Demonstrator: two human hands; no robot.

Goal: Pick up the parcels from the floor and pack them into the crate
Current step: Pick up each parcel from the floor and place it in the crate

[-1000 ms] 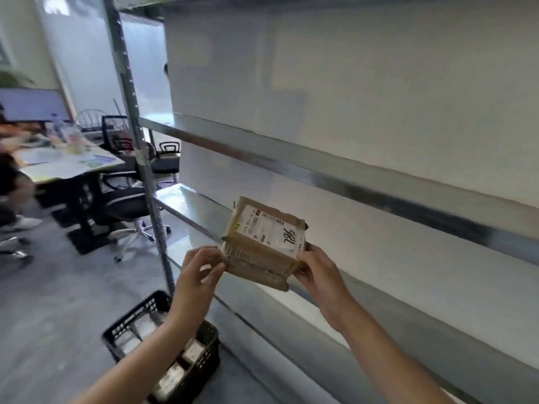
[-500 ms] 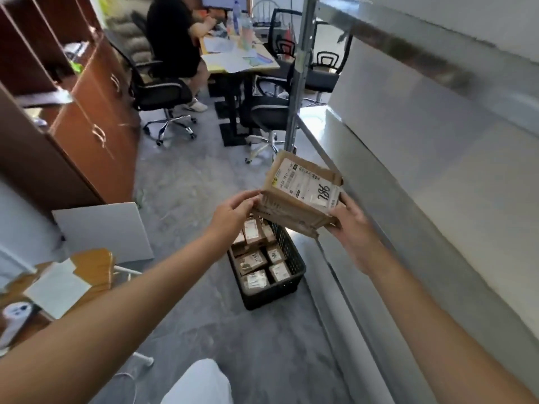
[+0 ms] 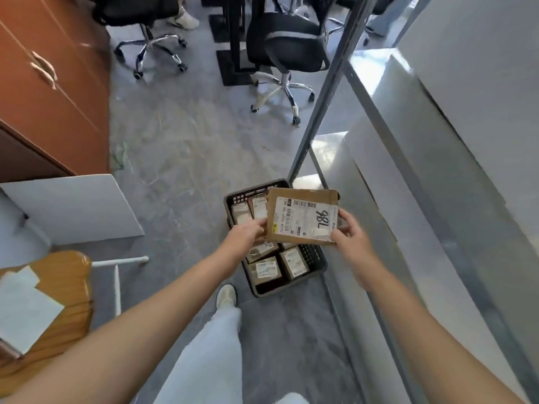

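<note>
Shelving rack (image 3: 437, 199): bare metal shelves run along the right side, with the upright post just behind the crate.
Floor (image 3: 186, 158): grey; I see no loose parcels on the visible stretch.
Cabinet (image 3: 43, 91): brown wood, at the left, well apart from the work.
Office chair (image 3: 285, 39): black, on castors, beyond the crate.
Crate (image 3: 280, 290): dark plastic lattice, on the floor against the foot of the rack.
Held parcel (image 3: 303, 218): flat cardboard box, label up with "786" handwritten, held in the air over the far right part of the crate, not yet inside.
Packed parcels (image 3: 265, 269): several small labelled boxes lie side by side in the crate and cover most of its bottom.
Left hand (image 3: 245, 236): fingers pinch the box's left edge.
Right hand (image 3: 348, 234): fingers and thumb clamp the box's right edge.
Progress: packing looks well along. This box remains to be lowered, probably on top of the others, as little bare bottom shows.
</note>
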